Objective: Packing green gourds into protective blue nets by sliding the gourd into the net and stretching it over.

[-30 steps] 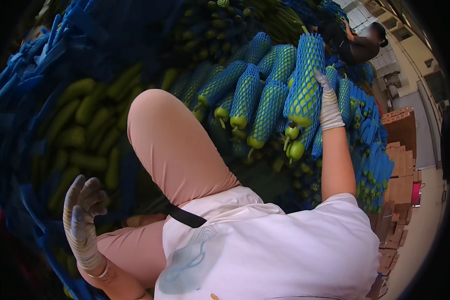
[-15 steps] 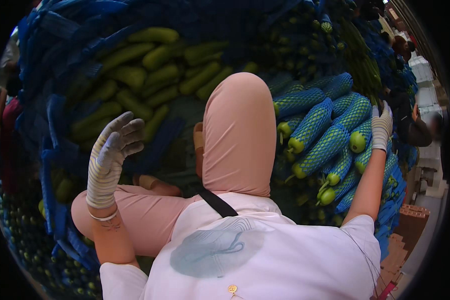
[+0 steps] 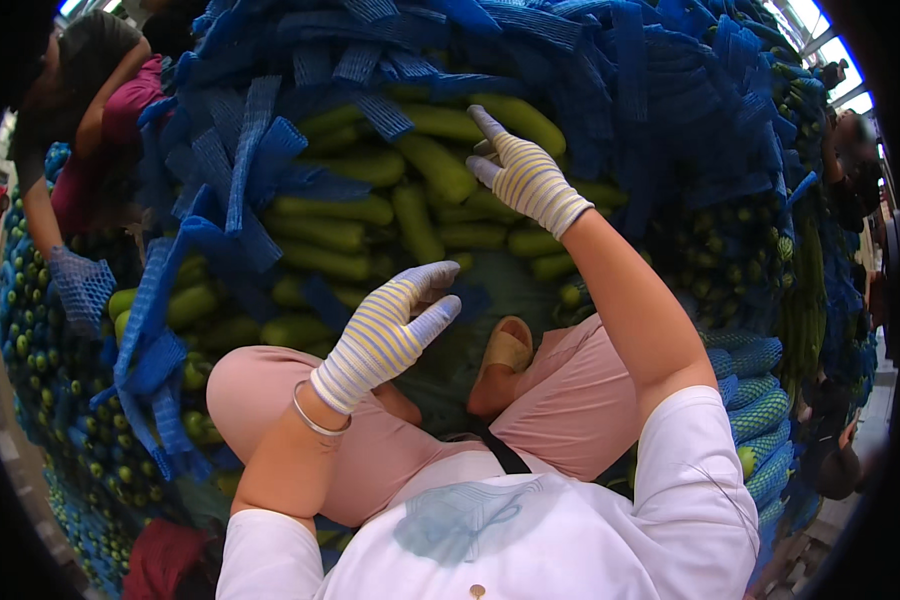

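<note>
Striped gloves with greyish fingertips cover both my hands. My right hand (image 3: pixel 528 172) reaches over a heap of long green gourds, its index finger stretched out and its thumb apart, with nothing held. Just left of its fingers lies a thick gourd (image 3: pixel 436 168), and another gourd (image 3: pixel 525 122) lies right behind them. Whether the fingertips touch either one I cannot tell. My left hand (image 3: pixel 395 325) hovers in front of my right leg of the heap's near side, thumb apart from the slightly bent fingers, also holding nothing.
Blue foam net sleeves (image 3: pixel 253 140) lie piled around the heap's left and far sides. Net-wrapped gourds (image 3: pixel 755 410) are stacked by my right elbow. At the left, a co-worker's arm (image 3: pixel 42 215) reaches down, its hand at a blue net (image 3: pixel 78 285). My sandalled foot (image 3: pixel 505 360) rests before me.
My right hand has left the net-wrapped gourds at the right and swung over the bare ones. My left hand has come inward and right. The view has turned toward the heap.
</note>
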`<act>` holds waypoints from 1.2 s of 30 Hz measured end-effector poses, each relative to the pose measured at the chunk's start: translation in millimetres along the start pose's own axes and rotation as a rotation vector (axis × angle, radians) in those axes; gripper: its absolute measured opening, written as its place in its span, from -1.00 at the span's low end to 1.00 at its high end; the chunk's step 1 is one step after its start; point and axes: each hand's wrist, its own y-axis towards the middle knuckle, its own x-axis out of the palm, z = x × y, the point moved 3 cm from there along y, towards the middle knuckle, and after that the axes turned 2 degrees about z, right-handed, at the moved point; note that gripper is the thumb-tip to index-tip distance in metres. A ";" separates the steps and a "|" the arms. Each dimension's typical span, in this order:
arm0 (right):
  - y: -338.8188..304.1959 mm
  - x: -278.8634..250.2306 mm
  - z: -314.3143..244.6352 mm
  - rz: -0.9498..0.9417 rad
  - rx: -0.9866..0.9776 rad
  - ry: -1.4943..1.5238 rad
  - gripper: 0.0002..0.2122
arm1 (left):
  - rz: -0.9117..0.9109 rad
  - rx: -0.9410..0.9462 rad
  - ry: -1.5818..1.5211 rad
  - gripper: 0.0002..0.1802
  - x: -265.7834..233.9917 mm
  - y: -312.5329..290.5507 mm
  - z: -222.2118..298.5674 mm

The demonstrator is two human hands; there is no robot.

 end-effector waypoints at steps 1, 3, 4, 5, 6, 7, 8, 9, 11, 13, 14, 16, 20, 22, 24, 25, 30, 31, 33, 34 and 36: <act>24.2 4.6 1.9 -0.043 0.190 0.172 -0.33 | 0.008 0.040 0.239 -0.55 -4.6 -0.5 3.7; 75.3 26.7 26.0 -0.014 0.248 0.302 -0.31 | 0.015 0.168 0.442 -0.54 -10.4 1.7 2.8; 97.2 40.2 40.8 0.017 0.325 0.433 -0.28 | 0.032 0.192 0.493 -0.53 -12.7 2.6 2.6; 115.2 50.1 48.7 0.014 0.318 0.433 -0.28 | 0.032 0.212 0.572 -0.52 -15.1 3.4 4.8; 126.8 58.9 57.1 0.021 0.500 0.716 -0.28 | 0.028 0.230 0.608 -0.52 -16.4 4.6 2.5; 133.4 67.4 66.9 0.031 0.684 0.998 -0.29 | 0.020 0.249 0.643 -0.52 -17.1 7.3 0.3; 126.6 64.6 29.9 0.010 0.677 0.953 -0.32 | 0.053 0.222 0.646 -0.52 -27.2 3.6 -4.8; 126.0 62.8 32.3 0.010 0.678 0.952 -0.32 | 0.060 0.227 0.671 -0.52 -29.0 5.4 -3.7; 119.9 47.9 40.3 0.224 0.485 0.956 -0.41 | 0.061 0.229 0.687 -0.52 -30.7 9.7 -2.2; 87.1 44.3 11.9 0.331 0.318 1.014 -0.57 | 0.302 0.255 0.445 -0.56 -46.3 14.0 1.0; 65.6 39.7 3.5 0.375 0.208 1.046 -0.60 | 0.377 0.235 0.238 -0.55 -48.6 16.7 4.7; 11.0 28.3 -42.2 0.256 0.221 1.158 -0.60 | 0.471 0.265 0.155 -0.49 -55.1 18.6 11.5; -53.6 27.3 -78.0 0.074 0.174 1.119 -0.56 | 0.436 0.312 0.203 -0.50 -47.3 17.2 14.8; -73.3 32.0 -90.9 0.000 0.168 1.122 -0.54 | 0.320 0.320 0.040 -0.59 -36.4 16.7 7.8; -88.1 40.0 -97.0 -0.007 0.149 1.144 -0.49 | 0.268 0.243 0.026 -0.63 -32.1 10.6 3.3; -94.9 43.4 -98.0 0.004 0.121 1.135 -0.47 | 0.217 0.162 0.012 -0.67 -29.6 8.2 -0.5; -118.4 34.9 -88.2 0.019 0.217 1.058 -0.49 | 0.166 0.036 -0.412 -0.86 -27.1 -12.1 4.8; -121.0 35.2 -78.1 0.109 0.175 1.049 -0.59 | 0.206 0.053 -0.433 -0.88 -33.3 -14.1 3.5; -128.2 32.1 -53.7 0.230 0.253 0.781 -0.72 | 0.233 0.045 -0.504 -0.90 -44.7 -15.9 2.6; -132.1 41.8 -36.7 0.308 0.220 0.672 -0.79 | 0.217 0.021 -0.547 -0.84 -51.1 -16.4 -6.3; -139.6 56.2 -36.3 0.235 0.202 0.611 -0.80 | 0.125 0.031 -0.648 -0.78 -39.4 -19.8 -8.3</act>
